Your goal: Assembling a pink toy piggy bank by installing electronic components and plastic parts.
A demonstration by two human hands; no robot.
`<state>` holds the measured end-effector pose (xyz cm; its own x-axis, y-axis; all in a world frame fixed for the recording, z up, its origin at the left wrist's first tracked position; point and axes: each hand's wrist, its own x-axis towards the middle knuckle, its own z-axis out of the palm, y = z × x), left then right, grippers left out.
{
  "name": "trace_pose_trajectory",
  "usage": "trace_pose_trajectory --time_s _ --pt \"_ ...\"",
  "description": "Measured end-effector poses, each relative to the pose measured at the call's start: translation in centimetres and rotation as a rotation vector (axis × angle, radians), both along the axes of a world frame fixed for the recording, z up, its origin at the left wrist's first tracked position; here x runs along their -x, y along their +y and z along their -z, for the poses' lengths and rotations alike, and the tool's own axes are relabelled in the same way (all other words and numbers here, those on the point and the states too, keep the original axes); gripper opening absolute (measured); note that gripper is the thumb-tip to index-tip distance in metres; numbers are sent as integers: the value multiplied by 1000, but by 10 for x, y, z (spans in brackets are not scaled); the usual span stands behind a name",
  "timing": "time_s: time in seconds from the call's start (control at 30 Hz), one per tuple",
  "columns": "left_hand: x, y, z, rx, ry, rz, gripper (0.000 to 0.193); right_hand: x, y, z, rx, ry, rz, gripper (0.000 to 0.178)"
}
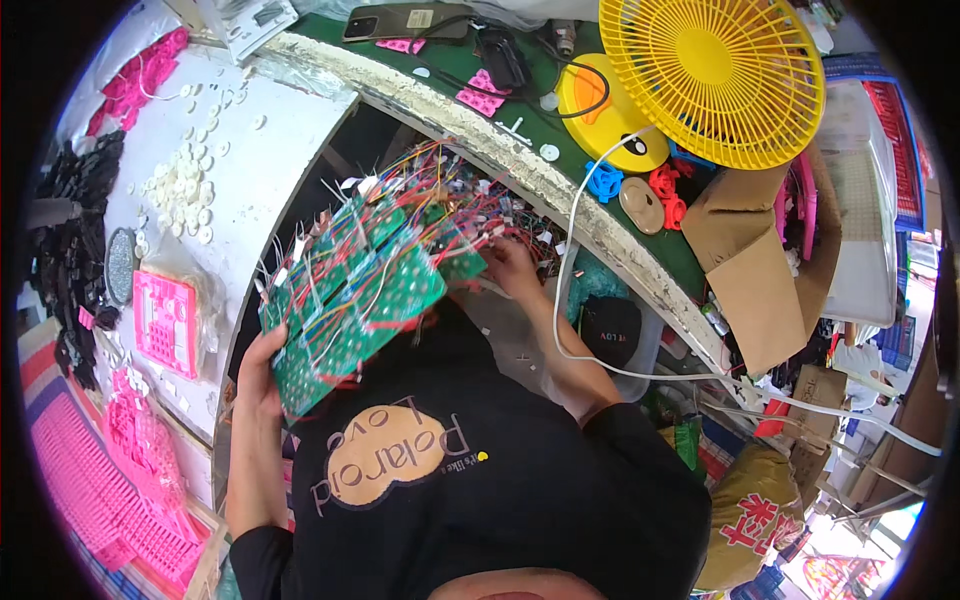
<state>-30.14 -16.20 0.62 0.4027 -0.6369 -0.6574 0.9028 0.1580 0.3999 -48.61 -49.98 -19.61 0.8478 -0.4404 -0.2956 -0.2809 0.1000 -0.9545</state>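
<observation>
My left hand (262,362) grips the lower left edge of a green circuit board panel (400,285), which tilts in front of my chest. Many thin red, yellow, white and blue wires (375,235) with small white connectors run across the panel and hang off its far edge. At the panel's right end, my right hand (514,270) is closed by a smaller green board piece (462,264) and a tangle of wires. Its fingertips are partly hidden, so what it pinches is unclear.
On the left white table (270,95) lie white round parts (185,190) and a pink moulded panel (166,325). The green bench ahead holds a yellow fan (705,70), a phone (405,24) and an open cardboard box (765,290). A white cable (568,250) hangs near my right arm.
</observation>
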Motion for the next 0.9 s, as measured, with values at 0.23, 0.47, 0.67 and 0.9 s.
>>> trace_pose_trajectory --time_s 0.23,0.47,0.67,0.9 --pt "-20 61 -41 2 -518 -77 80 -59 27 -4 -615 -40 -125 44" --pt "-68 129 -117 -158 -841 -184 66 -252 86 -116 -1004 -240 -469 77" --pt "-68 193 -157 -277 -943 -356 52 -299 166 -234 -1301 -379 -1050 86" --pt "-89 264 -124 -248 -814 -615 50 -348 276 -316 -497 -176 -1036 68"
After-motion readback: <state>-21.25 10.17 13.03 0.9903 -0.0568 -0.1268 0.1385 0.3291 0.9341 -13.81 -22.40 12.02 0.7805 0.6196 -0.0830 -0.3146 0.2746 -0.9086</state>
